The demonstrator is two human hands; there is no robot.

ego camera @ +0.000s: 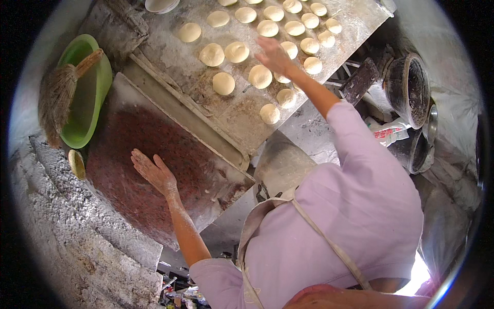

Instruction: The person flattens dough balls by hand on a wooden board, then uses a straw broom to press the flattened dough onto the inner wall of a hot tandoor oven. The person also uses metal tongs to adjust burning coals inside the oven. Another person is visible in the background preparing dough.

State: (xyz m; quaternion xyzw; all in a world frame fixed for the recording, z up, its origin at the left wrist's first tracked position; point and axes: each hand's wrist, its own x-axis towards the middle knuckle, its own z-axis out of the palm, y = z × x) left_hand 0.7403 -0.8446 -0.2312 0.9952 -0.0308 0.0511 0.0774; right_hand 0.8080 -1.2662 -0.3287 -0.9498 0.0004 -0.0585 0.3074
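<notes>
My left hand point(154, 172), dusted with flour, is stretched out over a dark red speckled stone slab point(154, 127); its thumb stands apart and it holds nothing. Whether the palm touches the slab I cannot tell. My right hand point(273, 56) is over a flour-dusted work table point(173, 58), amid several flattened round dough pieces, with its fingers extended and nothing in them. One dough round point(237, 52) lies just left of its fingertips, and another dough round point(260, 76) sits below the hand. My right forearm partly covers a few rounds.
A short straw brush point(63, 92) rests across a green plastic basin point(102, 83) at the left. A raised edge and trough point(189, 110) separate slab and table. Dark buckets point(397, 89) stand at right. A white bowl point(162, 4) is at the far edge.
</notes>
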